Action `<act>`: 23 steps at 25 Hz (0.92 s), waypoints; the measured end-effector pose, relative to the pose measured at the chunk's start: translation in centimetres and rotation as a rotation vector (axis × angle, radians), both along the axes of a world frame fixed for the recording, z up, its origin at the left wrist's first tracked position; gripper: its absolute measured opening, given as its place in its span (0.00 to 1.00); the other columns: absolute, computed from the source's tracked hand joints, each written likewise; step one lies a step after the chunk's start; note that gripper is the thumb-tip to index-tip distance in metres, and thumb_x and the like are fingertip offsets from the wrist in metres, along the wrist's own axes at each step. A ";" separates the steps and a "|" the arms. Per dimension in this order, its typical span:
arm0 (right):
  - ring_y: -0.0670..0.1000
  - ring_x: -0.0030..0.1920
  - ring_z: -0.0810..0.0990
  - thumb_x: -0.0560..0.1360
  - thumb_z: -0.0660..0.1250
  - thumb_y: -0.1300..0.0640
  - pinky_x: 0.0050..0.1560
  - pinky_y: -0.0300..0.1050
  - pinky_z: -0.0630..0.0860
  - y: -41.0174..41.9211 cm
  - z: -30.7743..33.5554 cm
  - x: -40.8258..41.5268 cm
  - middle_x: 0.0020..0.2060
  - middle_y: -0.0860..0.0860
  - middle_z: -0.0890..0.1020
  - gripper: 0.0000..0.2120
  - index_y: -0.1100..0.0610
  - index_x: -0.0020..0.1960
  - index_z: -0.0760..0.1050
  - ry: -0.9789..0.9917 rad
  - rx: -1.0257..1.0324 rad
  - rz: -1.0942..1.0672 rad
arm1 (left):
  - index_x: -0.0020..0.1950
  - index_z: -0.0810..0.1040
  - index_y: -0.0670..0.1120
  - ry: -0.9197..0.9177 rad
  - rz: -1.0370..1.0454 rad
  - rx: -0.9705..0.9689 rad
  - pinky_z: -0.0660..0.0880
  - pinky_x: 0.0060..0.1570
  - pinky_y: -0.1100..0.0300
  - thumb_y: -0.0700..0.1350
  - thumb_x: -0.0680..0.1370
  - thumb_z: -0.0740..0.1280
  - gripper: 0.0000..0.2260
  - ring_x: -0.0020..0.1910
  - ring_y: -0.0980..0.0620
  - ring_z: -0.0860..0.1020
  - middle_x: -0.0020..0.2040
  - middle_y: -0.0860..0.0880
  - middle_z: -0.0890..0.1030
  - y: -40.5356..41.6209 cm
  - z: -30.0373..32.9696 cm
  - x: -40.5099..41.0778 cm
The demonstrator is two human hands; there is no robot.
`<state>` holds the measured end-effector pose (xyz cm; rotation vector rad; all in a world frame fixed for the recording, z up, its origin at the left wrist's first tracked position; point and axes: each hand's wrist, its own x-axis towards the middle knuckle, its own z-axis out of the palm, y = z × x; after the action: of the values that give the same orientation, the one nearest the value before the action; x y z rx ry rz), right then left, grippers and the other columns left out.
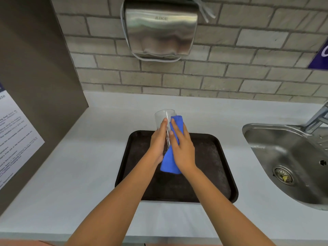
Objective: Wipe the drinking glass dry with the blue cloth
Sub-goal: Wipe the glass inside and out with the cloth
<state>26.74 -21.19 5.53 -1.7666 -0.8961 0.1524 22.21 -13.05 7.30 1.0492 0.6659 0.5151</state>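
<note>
A clear drinking glass is held above the dark tray, its open rim pointing away from me. My left hand grips the glass from the left side. My right hand presses the blue cloth flat against the right side of the glass. The cloth wraps the glass from near its rim down past its base, and a loose end hangs below my palms. Both hands hide most of the glass body.
The tray lies on a white countertop. A steel sink with a tap is at the right. A metal hand dryer hangs on the brick wall. A brown side panel with a printed notice stands at the left.
</note>
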 end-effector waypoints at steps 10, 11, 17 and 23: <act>0.47 0.71 0.69 0.82 0.53 0.43 0.66 0.41 0.71 -0.4 0.6 -0.7 0.78 0.46 0.60 0.22 0.19 0.66 0.50 -0.199 -0.017 -0.075 | 0.62 0.82 0.43 0.019 -0.024 -0.019 0.77 0.63 0.45 0.64 0.79 0.61 0.27 0.59 0.39 0.82 0.58 0.36 0.84 0.0 0.4 0.5; 0.46 0.71 0.68 0.82 0.54 0.43 0.66 0.40 0.70 -0.3 0.9 -0.6 0.78 0.46 0.60 0.22 0.17 0.65 0.50 -0.192 -0.012 -0.070 | 0.63 0.81 0.43 0.008 -0.032 -0.031 0.76 0.65 0.44 0.63 0.79 0.60 0.27 0.60 0.39 0.82 0.60 0.36 0.84 -0.1 0.2 0.4; 0.49 0.55 0.83 0.77 0.58 0.36 0.58 0.48 0.79 -0.5 3.2 2.5 0.59 0.48 0.83 0.23 0.41 0.71 0.70 0.609 0.169 0.077 | 0.63 0.82 0.45 -0.081 -0.120 -0.148 0.82 0.48 0.52 0.68 0.77 0.57 0.31 0.51 0.45 0.86 0.54 0.42 0.87 0.1 1.0 0.2; 0.56 0.49 0.86 0.77 0.63 0.41 0.54 0.55 0.81 -2.1 2.0 2.9 0.50 0.59 0.86 0.22 0.58 0.55 0.84 1.063 0.168 0.090 | 0.65 0.76 0.41 0.151 0.050 0.098 0.78 0.60 0.45 0.62 0.82 0.56 0.27 0.56 0.40 0.82 0.58 0.37 0.82 -0.4 3.4 1.7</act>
<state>29.64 -23.26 7.49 -1.2103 -0.1883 0.9410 23.88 -13.46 10.67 1.1738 0.8082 0.5195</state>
